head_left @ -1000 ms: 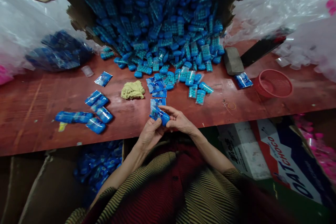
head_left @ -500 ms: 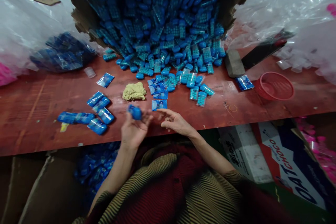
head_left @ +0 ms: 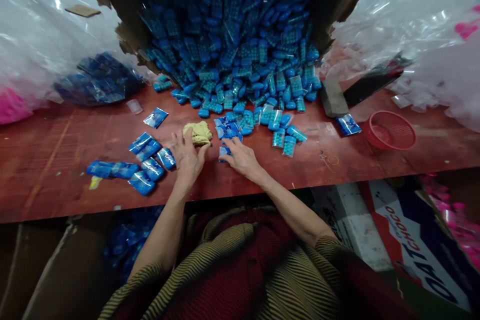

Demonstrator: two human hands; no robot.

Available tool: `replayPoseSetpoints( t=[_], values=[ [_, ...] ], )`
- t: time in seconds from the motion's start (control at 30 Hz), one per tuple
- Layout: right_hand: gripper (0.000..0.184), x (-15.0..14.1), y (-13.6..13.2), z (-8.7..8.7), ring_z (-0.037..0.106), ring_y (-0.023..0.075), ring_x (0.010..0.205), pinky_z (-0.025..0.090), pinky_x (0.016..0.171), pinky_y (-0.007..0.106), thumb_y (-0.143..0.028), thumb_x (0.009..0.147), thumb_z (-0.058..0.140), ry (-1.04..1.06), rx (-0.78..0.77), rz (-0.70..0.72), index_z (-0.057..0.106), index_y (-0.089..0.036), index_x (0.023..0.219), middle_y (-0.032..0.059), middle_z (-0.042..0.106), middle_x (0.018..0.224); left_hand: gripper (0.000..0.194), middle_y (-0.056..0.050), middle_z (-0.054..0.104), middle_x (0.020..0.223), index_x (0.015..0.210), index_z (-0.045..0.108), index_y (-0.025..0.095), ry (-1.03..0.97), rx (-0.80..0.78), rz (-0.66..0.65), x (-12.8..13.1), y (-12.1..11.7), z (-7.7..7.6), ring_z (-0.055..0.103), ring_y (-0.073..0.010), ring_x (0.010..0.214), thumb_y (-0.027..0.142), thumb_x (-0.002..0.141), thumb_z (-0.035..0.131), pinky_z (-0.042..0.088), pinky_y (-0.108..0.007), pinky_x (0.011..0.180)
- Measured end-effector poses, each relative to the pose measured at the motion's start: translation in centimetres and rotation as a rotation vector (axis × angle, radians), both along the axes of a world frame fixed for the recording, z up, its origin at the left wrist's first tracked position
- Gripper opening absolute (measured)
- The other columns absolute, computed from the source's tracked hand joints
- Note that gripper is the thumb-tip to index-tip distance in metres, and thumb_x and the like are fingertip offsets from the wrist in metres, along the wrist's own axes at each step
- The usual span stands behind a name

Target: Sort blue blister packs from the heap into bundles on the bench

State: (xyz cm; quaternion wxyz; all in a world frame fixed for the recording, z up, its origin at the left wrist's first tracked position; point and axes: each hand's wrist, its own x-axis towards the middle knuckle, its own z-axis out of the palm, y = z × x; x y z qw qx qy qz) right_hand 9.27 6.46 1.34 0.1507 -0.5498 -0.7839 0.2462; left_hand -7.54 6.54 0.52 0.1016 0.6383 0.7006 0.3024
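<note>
My left hand (head_left: 188,160) is open with its fingers spread, beside a crumpled yellow cloth (head_left: 200,133); nothing shows in its grasp. To its left lie several blue wrapped packs (head_left: 152,168), one a blue pack (head_left: 166,158) close to my fingers. My right hand (head_left: 243,161) reaches over a flat blue printed sleeve (head_left: 224,151), with thumb and fingers apart and touching it. Just beyond are more blue printed sleeves (head_left: 226,128). Clear containers of blue beads with blue caps (head_left: 278,138) stand and lie to the right.
A torn cardboard box (head_left: 125,37) spills a big heap of blue-capped containers (head_left: 258,65) onto the red table (head_left: 71,145). At the right are a grey block (head_left: 333,99), a red basket (head_left: 390,130) and another blue pack (head_left: 348,125). Plastic bags (head_left: 405,25) flank both sides.
My left hand has let go of a blue pack, which now lies with the others at left. My right hand has moved forward over the nearest printed sleeve. The view has shifted slightly.
</note>
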Motion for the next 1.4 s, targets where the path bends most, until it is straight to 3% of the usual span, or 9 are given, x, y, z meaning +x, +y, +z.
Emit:
replayPoseSetpoints(
  t=[0.1,0.2,0.4,0.57,0.77,0.93,1.2,1.3,1.4],
  values=[
    [0.051,-1.5,1.3,-0.1,0.059,0.0240,0.094,0.048,0.072,0.034,-0.038,0.086,0.054,-0.101,0.051,0.065,0.040,-0.024,0.134,0.0107,0.053,0.115,0.053,-0.022,0.038,0.141,0.123,0.055,0.014,0.082,-0.092,-0.018,-0.9,2.5,-2.0,0.023,-0.0431,0.135,0.034,0.074,0.062,0.020,-0.060,0.104],
    [0.049,-4.0,3.3,-0.3,0.061,0.0238,0.088,0.048,0.070,0.034,-0.028,0.087,0.050,-0.144,0.098,0.129,0.039,-0.021,0.134,0.0128,0.055,0.116,0.036,-0.018,0.046,0.135,0.110,0.062,0.015,-0.034,-0.013,-0.040,-2.1,3.7,-3.8,0.040,-0.0342,0.126,0.029,0.078,0.055,0.031,-0.049,0.103],
    [0.034,-7.4,7.1,-0.8,0.061,0.0224,0.089,0.045,0.072,0.032,-0.016,0.094,0.030,-0.117,0.082,0.226,0.059,-0.015,0.110,0.0107,0.064,0.107,0.029,-0.013,0.056,0.123,0.100,0.062,0.017,-0.217,0.068,-0.058,-3.7,3.8,-4.3,0.051,-0.0260,0.117,0.029,0.075,0.054,0.035,-0.041,0.102],
    [0.028,-2.9,5.2,-0.4,0.056,0.0176,0.099,0.043,0.077,0.026,-0.024,0.095,0.037,-0.101,0.088,0.262,0.059,-0.020,0.112,0.0048,0.062,0.108,0.021,-0.015,0.058,0.119,0.089,0.061,0.016,-0.172,0.079,0.012,-2.4,2.7,-4.2,0.053,-0.0266,0.113,0.031,0.076,0.055,0.038,-0.042,0.099],
    [0.028,3.5,1.0,-1.6,0.052,0.0201,0.095,0.042,0.072,0.027,-0.037,0.088,0.053,-0.243,0.077,0.052,0.062,-0.024,0.112,0.0065,0.058,0.108,0.019,-0.015,0.050,0.130,0.087,0.061,0.015,-0.106,0.055,-0.010,-1.4,2.0,-4.4,0.045,-0.0282,0.123,0.029,0.077,0.053,0.034,-0.040,0.102],
    [0.026,3.1,0.1,-3.4,0.050,0.0194,0.091,0.040,0.073,0.028,-0.033,0.093,0.045,-0.270,0.143,0.004,0.066,-0.024,0.105,0.0062,0.060,0.101,0.025,-0.017,0.047,0.134,0.096,0.061,0.014,-0.005,-0.006,-0.042,-1.6,1.9,-3.8,0.041,-0.0300,0.125,0.029,0.078,0.051,0.033,-0.044,0.102],
    [0.031,2.5,0.2,-3.0,0.051,0.0182,0.088,0.037,0.068,0.026,-0.029,0.096,0.036,-0.338,0.132,0.004,0.065,-0.027,0.105,0.0053,0.060,0.102,0.032,-0.019,0.046,0.135,0.108,0.060,0.012,0.170,-0.031,0.048,0.0,1.5,-2.6,0.029,-0.0381,0.132,0.025,0.080,0.050,0.024,-0.055,0.104],
    [0.032,2.4,0.3,-3.1,0.051,0.0186,0.089,0.038,0.071,0.027,-0.027,0.096,0.035,-0.336,0.132,-0.002,0.066,-0.024,0.102,0.0066,0.061,0.100,0.033,-0.019,0.045,0.137,0.112,0.057,0.013,0.073,0.069,0.052,1.4,-1.2,-2.2,0.029,-0.0343,0.134,0.027,0.082,0.049,0.024,-0.052,0.106],
    [0.031,2.6,0.4,-3.0,0.051,0.0187,0.089,0.038,0.072,0.027,-0.030,0.095,0.037,-0.261,0.139,-0.008,0.067,-0.023,0.099,0.0071,0.062,0.097,0.035,-0.018,0.053,0.127,0.111,0.055,0.015,-0.237,0.097,0.068,2.7,-4.0,-1.9,0.046,-0.0295,0.122,0.032,0.081,0.053,0.034,-0.046,0.100]
  ],
)
